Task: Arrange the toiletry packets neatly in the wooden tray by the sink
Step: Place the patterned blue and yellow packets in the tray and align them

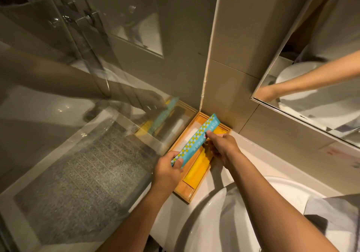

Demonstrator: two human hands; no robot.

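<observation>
The white sink (210, 222) sits nearest, with the wooden tray (191, 194) just beside it on the counter, pushed into the tiled corner. The left hand (167, 170) grips the near end of a long blue packet (195, 139), held over the tray. The right hand (222, 148) pinches the packet further along. Below lie a yellow packet (196, 171) and a white packet (188, 139) inside the tray.
</observation>
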